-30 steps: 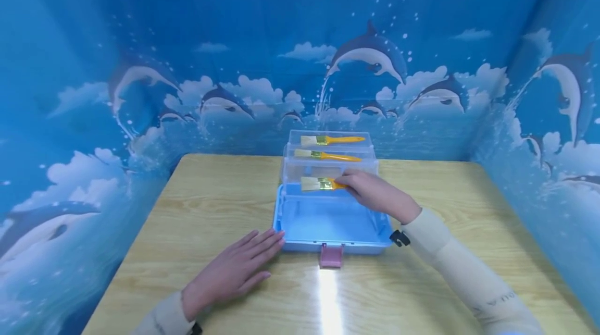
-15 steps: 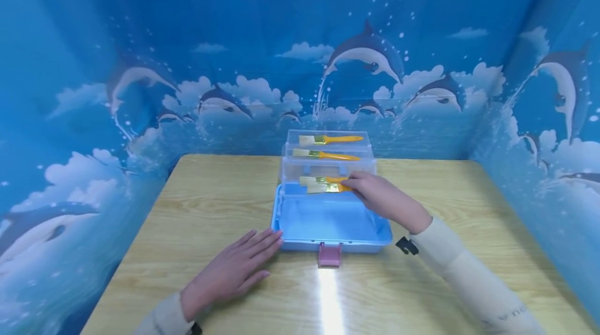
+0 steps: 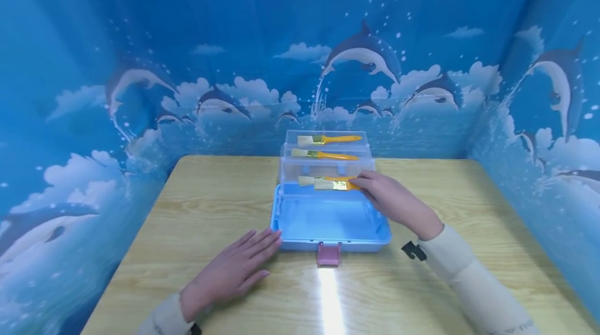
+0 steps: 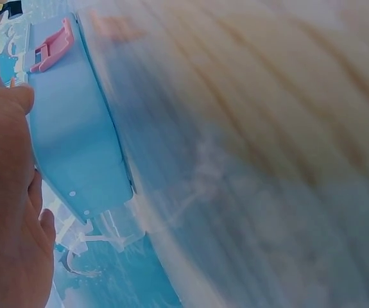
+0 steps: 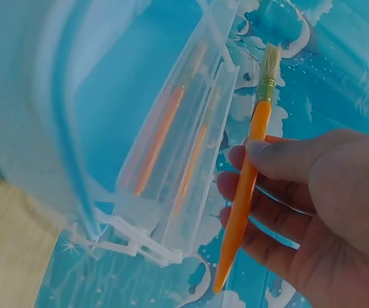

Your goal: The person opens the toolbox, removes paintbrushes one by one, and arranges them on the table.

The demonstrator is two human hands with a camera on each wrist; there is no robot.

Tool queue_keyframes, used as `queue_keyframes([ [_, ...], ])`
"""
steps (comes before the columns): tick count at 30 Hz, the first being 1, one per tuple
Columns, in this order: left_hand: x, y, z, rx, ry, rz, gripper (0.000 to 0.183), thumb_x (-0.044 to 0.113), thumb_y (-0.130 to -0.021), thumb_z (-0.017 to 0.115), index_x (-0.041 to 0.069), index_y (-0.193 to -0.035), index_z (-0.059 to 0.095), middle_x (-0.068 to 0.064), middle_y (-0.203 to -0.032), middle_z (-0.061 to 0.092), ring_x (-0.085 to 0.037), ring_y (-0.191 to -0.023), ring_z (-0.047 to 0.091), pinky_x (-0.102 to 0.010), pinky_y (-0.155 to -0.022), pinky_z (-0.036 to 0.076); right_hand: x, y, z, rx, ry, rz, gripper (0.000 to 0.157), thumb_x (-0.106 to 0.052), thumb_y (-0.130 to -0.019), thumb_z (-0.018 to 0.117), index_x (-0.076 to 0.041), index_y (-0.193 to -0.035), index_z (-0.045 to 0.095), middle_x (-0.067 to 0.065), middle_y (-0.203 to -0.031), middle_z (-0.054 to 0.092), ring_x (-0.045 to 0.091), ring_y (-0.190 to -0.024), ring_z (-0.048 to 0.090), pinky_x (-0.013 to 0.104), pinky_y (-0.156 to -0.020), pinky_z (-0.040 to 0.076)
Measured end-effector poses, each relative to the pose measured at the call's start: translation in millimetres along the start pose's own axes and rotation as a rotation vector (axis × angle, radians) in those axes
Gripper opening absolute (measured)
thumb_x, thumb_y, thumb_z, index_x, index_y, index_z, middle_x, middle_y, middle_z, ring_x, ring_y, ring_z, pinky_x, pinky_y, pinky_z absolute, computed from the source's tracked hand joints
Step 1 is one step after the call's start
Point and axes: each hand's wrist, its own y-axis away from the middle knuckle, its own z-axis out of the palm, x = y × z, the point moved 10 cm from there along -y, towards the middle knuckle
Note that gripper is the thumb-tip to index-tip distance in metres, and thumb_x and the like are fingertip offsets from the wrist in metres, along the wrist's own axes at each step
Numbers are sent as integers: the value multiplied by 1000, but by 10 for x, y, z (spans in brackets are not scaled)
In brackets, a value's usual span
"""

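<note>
My right hand (image 3: pixel 391 200) pinches the orange handle of a paintbrush (image 5: pixel 251 151) between thumb and fingers, its pale bristles (image 3: pixel 324 184) pointing left. It is above the blue box (image 3: pixel 328 246), which stands with its lid and clear stepped trays (image 3: pixel 291 171) raised. Just behind the held brush, partly covered by it, another paintbrush (image 3: pixel 306 181) shows at the lowest tray. Higher up lie a paintbrush (image 3: pixel 328 155) in the middle and a paintbrush (image 3: pixel 330 139) at the top. My left hand (image 3: pixel 232 267) lies flat with straight fingers, fingertips at the box's front left corner.
The box has a pink latch (image 3: pixel 329 255) hanging at its front. Beneath it is a wooden table (image 3: pixel 211 194). Dolphin-printed blue cloth (image 3: pixel 262 38) walls the back and both sides. The left wrist view is mostly blurred on its right.
The held paintbrush has shifted to the right with my right hand, uncovering bristles of the paintbrush behind it. My left hand stays in place beside the box.
</note>
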Motion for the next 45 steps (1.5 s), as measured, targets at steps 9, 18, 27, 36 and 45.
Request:
queue_keyframes([
  [9,-5,-4,-7,-4,0,-1,70,41,-104,54,17,-162,24,2,-170,19,-18,-156,20,-41,-127,12,71,108,14,69,-18,-11,39,-1,-95,69,-4,-134,65,12,-123,67,29,-113,66,45,-92,61],
  [18,-19,-15,15,-38,19,-9,69,41,-105,52,19,-163,23,4,-171,16,-17,-156,19,-45,-126,19,239,248,-20,137,-91,54,41,-2,-97,66,-2,-138,61,17,-132,65,35,-121,64,50,-96,59],
  [27,-23,-10,32,-35,6,-1,68,42,-105,51,18,-163,23,5,-171,16,-18,-156,20,-41,-129,12,307,329,-24,188,-60,65,41,-2,-96,68,-3,-136,63,13,-119,70,31,-108,69,49,-89,61],
  [36,-35,-8,17,-22,3,9,68,41,-105,52,19,-163,23,6,-171,16,-16,-156,20,-40,-128,10,437,439,-43,214,-27,98,40,-2,-93,71,-3,-133,66,8,-109,70,24,-95,69,44,-79,63],
  [45,-42,6,15,-11,6,21,68,40,-105,52,19,-163,22,6,-171,15,-17,-156,20,-32,-129,-5,543,536,-35,255,-39,108,38,0,-95,69,1,-133,64,10,-110,69,23,-91,68,39,-72,61],
])
